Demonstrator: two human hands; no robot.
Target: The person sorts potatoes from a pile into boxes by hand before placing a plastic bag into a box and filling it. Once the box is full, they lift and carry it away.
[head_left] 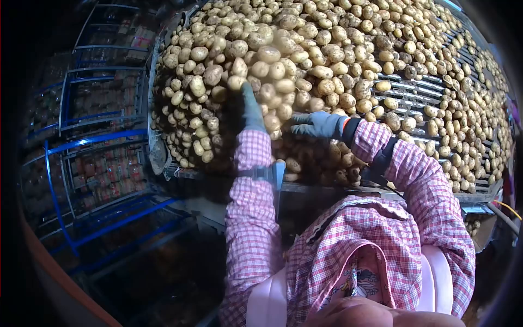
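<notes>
- Basically one big heap of potatoes (326,86), spread over a slatted rack (417,92), bars showing on the right side.
- Left hand (252,109), gloved: reaches into the heap, fingertips right by a pale potato; fingers partly hidden, so cannot tell if they grasp anything.
- Right hand (317,124), gloved: lies sideways at the near part of the heap, fingers stretched out and loose, no potato seen in them.
- Potatoes between the two hands are blurred, so exact contact there is unclear.
- Handling, my guess: each one light, hard and stiff; the heap as a whole heavy.
- Rounded, so likely to roll; dirt on some skins may make them slip a bit against gloves.
- Not very fragile, but skins probably bruise or scuff if dropped.
- Best hold: wrap fingers round the middle of one, or cup several from below.
</notes>
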